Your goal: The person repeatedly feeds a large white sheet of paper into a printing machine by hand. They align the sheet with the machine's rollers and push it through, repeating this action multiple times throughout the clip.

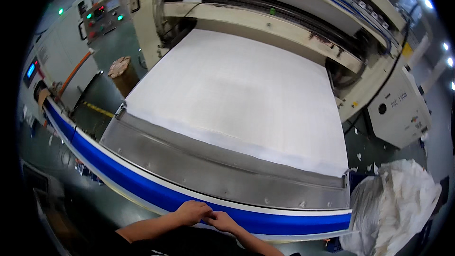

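My left hand (pixel 192 212) and my right hand (pixel 222 221) meet at the lower middle, just in front of a long blue strip (pixel 132 180) with white edges. The fingers of both are curled in and touch one another. Whatever they may hold is hidden or too small to make out. Beyond the strip lies a grey metal plate (pixel 189 154). From there a wide white sheet (pixel 237 99) runs back under the beam of a large cream-coloured machine (pixel 227 14). The sheet's near edge is slightly wavy and rests on the plate.
A crumpled heap of whitish sheeting (pixel 393 204) stands at the right end of the strip. White cabinet (pixel 400 109) behind it; scraps lie on the floor nearby. At left are a brown wrapped roll (pixel 122 73), a control panel (pixel 102 16) with lit buttons and an orange bar (pixel 73 73).
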`<action>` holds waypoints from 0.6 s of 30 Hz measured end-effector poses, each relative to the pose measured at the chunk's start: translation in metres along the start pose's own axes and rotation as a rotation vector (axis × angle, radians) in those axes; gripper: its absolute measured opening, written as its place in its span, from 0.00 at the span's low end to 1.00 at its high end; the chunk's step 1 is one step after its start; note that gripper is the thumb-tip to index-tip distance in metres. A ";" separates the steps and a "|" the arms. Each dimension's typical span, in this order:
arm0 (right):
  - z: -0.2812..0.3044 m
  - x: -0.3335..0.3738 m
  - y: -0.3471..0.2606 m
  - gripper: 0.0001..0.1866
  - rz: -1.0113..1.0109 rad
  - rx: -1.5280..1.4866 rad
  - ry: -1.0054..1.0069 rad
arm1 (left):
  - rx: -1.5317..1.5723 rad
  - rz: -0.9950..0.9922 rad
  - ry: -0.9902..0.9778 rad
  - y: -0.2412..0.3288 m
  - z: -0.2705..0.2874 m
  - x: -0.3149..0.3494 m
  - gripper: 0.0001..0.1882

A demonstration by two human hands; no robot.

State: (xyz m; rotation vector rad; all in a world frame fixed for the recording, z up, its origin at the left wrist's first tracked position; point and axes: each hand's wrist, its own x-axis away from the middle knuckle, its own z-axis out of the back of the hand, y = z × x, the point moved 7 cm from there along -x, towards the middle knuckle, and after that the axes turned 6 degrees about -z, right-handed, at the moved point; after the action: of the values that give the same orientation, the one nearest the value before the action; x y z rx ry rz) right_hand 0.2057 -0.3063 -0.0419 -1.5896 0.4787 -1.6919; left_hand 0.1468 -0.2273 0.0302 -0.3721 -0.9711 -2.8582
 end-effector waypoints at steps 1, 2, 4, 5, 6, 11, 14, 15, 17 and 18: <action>-0.002 0.000 0.002 0.19 -0.016 -0.001 -0.015 | 0.002 0.008 -0.007 0.000 -0.001 0.000 0.11; -0.003 -0.001 0.004 0.19 -0.041 -0.004 -0.012 | -0.013 -0.005 -0.024 0.000 -0.004 -0.001 0.12; -0.005 -0.002 0.010 0.20 -0.087 -0.010 -0.007 | -0.045 -0.027 -0.062 -0.004 -0.010 -0.006 0.13; -0.007 -0.004 0.012 0.20 -0.104 -0.005 -0.013 | -0.031 -0.038 -0.046 -0.006 -0.008 -0.006 0.13; -0.010 -0.006 0.013 0.20 -0.122 0.001 -0.019 | -0.017 -0.049 -0.030 -0.008 -0.007 -0.005 0.13; -0.022 -0.018 -0.011 0.22 -0.174 0.098 -0.062 | -0.002 -0.016 -0.065 -0.026 -0.002 0.012 0.17; -0.024 -0.040 -0.018 0.18 -0.032 0.176 0.061 | 0.044 0.024 -0.039 -0.043 0.011 0.025 0.15; -0.024 -0.046 -0.024 0.16 -0.036 0.225 0.073 | 0.037 0.032 0.007 -0.052 0.010 0.031 0.13; -0.023 -0.064 -0.025 0.15 -0.027 0.074 0.076 | 0.067 0.066 0.021 -0.070 0.018 0.040 0.12; -0.023 -0.075 -0.026 0.14 -0.052 0.122 0.061 | 0.053 0.084 0.021 -0.077 0.026 0.047 0.12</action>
State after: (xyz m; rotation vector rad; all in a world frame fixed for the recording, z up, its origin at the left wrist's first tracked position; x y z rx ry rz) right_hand 0.1723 -0.2404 -0.0780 -1.4781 0.3601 -1.7784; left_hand 0.0931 -0.1511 0.0168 -0.3683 -1.0011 -2.7501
